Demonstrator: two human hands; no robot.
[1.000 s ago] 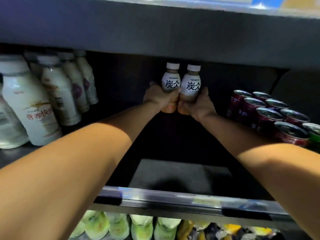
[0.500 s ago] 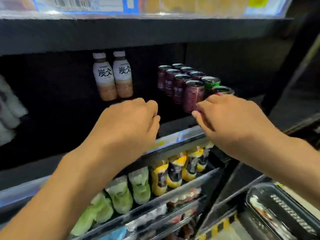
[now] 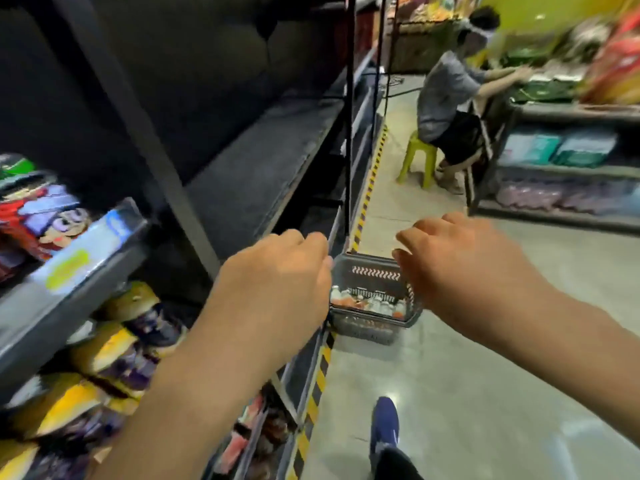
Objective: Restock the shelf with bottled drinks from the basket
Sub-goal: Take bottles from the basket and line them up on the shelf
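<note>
"Ahead of and below both hands, what was recorded?"

"The basket [image 3: 367, 329] stood on the floor [image 3: 485, 375] at the foot of the shelf [image 3: 259, 150]. It showed between the two hands, beyond their fingertips, with bottles [image 3: 367, 303] lying in it."

"State of the hands?"

"The left hand [image 3: 277, 282] and right hand [image 3: 464, 268] were both empty, with fingers loosely curled. They reached down toward the basket and touched nothing."

"What had changed?"

"A second before, each hand had gripped a bottle at the back of the shelf. Half a second before, both had let go and drawn out, leaving two bottles standing there. The view had since swung from the shelf to the basket."

"Significance?"

"One pair was judged shelved, and a fresh pick-up was judged the step in hand. Stock remained in the basket, so the task was not finished. The number of bottles could not be told for blur."
</note>
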